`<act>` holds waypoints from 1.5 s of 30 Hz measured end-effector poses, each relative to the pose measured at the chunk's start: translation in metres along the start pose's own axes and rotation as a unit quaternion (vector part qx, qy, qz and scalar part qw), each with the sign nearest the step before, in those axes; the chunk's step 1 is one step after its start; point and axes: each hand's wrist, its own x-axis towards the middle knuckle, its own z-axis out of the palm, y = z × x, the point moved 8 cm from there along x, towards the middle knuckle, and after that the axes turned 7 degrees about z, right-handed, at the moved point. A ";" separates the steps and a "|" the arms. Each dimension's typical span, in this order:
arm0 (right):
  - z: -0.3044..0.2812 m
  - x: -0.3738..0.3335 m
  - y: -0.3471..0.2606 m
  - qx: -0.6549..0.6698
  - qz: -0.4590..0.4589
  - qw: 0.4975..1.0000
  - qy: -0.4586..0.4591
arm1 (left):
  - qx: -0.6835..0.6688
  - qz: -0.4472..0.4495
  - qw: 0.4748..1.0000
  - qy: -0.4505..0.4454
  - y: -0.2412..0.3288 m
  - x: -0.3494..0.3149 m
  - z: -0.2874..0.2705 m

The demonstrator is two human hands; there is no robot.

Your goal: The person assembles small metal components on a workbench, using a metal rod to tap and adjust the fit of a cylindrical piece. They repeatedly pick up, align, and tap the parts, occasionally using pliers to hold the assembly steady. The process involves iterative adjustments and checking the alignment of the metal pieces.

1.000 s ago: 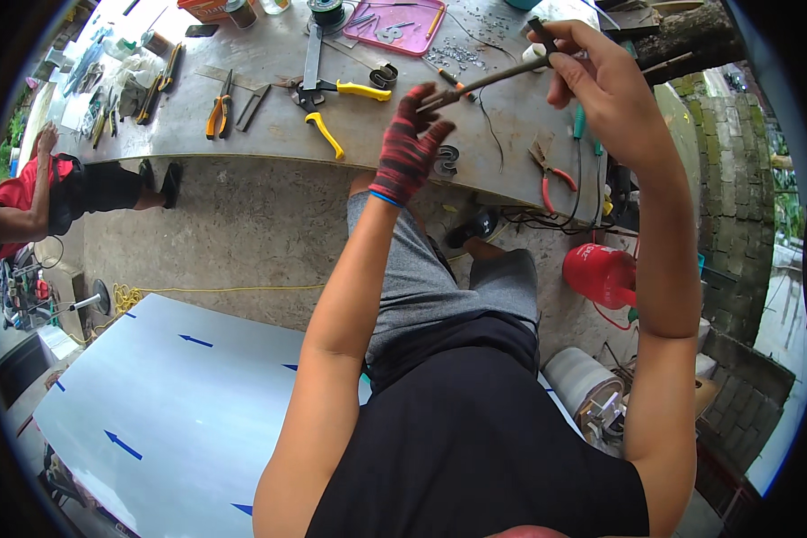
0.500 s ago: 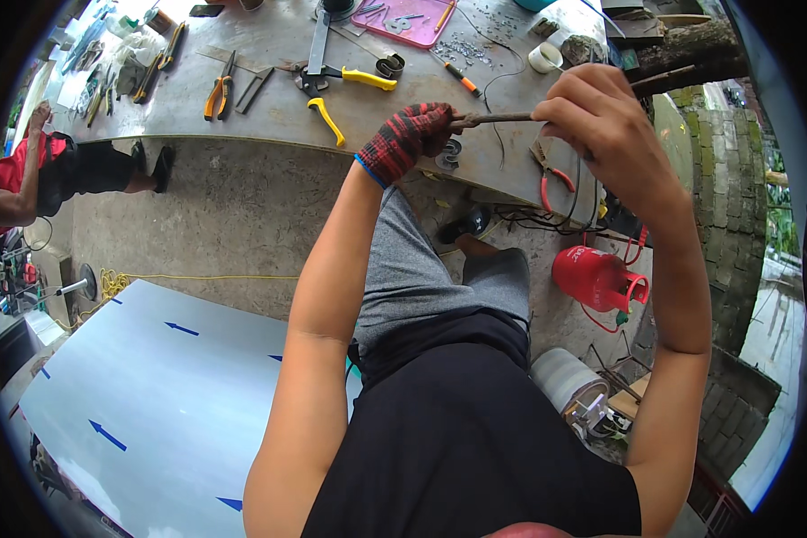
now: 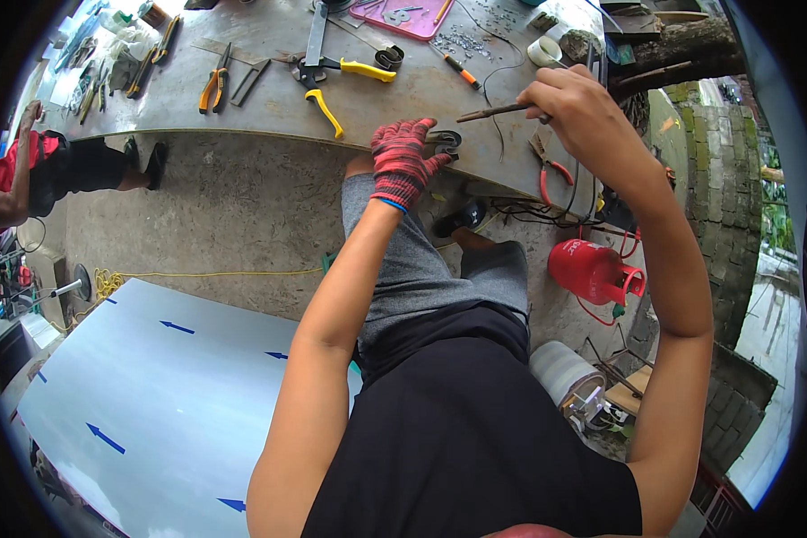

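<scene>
My left hand point(image 3: 407, 163), in a red and black knit glove, is at the table's near edge. Its thumb and fingers close around a small curled metal strip point(image 3: 447, 141). In my bare right hand point(image 3: 572, 106) is a thin dark rod-like tool point(image 3: 495, 112) with a brownish tip, pointing left above the metal table point(image 3: 278, 117). The tip is apart from the glove and the strip. Red-handled pliers point(image 3: 554, 169) lie just below my right hand. A second curled strip point(image 3: 389, 57) rests beside the large yellow-handled cutters point(image 3: 336, 73).
Orange-handled pliers point(image 3: 215, 82), a screwdriver point(image 3: 462, 72) and a pink tray point(image 3: 417, 20) lie on the table. A red gas cylinder point(image 3: 592, 271) stands at right, near black cables. A pale sheet with blue arrows point(image 3: 170, 403) is at lower left. Another person point(image 3: 72, 166) is at far left.
My left hand has let go of the rod-like tool and moved down to the curled metal strip. My right hand still holds the tool, shifted slightly left, its tip now exposed.
</scene>
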 end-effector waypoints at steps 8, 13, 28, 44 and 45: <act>0.035 0.012 -0.008 -0.006 -0.046 0.998 -0.037 | -0.035 0.039 0.995 0.088 -0.008 0.000 0.012; 0.041 0.016 -0.009 -0.007 -0.043 0.998 -0.045 | -0.044 0.055 0.992 0.104 -0.008 0.000 0.011; 0.042 0.021 -0.034 -0.118 -0.145 0.982 -0.027 | -0.068 0.061 0.991 0.099 -0.013 0.006 0.014; 0.046 0.027 -0.029 -0.078 -0.146 0.986 -0.025 | -0.060 0.076 0.989 0.114 -0.010 0.005 0.010; 0.050 0.026 -0.027 -0.079 -0.145 0.986 -0.027 | -0.066 0.076 0.989 0.112 -0.010 0.005 0.011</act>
